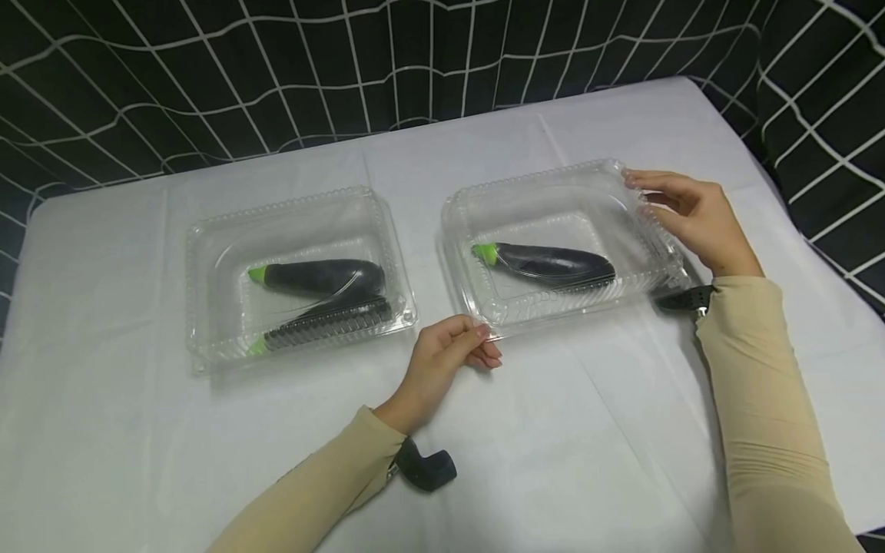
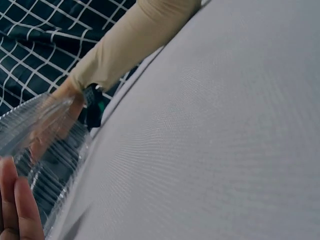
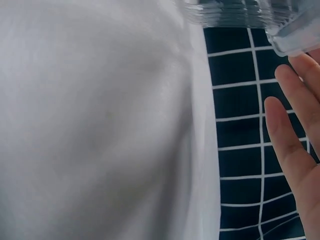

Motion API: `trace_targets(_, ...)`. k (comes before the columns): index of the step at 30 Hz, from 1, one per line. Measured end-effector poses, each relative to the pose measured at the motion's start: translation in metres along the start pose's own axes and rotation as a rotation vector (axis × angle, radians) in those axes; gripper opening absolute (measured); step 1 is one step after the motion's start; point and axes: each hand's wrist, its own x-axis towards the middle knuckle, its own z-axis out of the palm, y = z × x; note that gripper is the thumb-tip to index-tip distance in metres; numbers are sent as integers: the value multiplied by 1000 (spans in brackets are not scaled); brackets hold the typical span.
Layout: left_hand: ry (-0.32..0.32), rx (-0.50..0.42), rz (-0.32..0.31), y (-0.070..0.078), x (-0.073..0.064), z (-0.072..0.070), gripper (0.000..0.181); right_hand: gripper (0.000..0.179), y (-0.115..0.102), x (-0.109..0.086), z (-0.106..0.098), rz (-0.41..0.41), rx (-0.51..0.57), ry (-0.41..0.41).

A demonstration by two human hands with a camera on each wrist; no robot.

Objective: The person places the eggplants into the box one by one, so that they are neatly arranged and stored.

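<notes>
A clear plastic clamshell box (image 1: 560,303) on the right holds one dark purple eggplant (image 1: 553,263) with a green stem end. My left hand (image 1: 442,357) pinches the near left corner of this box between thumb and index finger. At its right side, my right hand (image 1: 698,215) touches the lid's edge with fingers and thumb. Fairly straight fingers (image 3: 292,140) of that hand show beside the box's corner in the right wrist view. To the left sits another clear clamshell box (image 1: 221,261) holding two eggplants (image 1: 325,276), one partly behind the ridged front wall.
A white cloth (image 1: 553,445) covers the table, its far edge meeting a dark curtain (image 1: 415,69) with a white grid. Black wrist devices (image 1: 427,470) are strapped at both sleeves. The two boxes stand side by side with a narrow gap.
</notes>
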Motion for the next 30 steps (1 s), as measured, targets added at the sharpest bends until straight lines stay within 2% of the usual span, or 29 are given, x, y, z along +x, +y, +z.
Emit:
trace_targets(7,-2,-36,-43,0,0,3,20,31,2,-3,3,4,84,2)
trace_targets(19,58,-44,-48,2,0,2,19,32,4,3,7,34,-18,-24)
trace_targets(25,66,-31,-26,-1,3,3,19,31,5,4,7,23,6,-9)
trace_targets(30,69,-20,1,-3,7,4,22,32,5,6,6,21,-57,14)
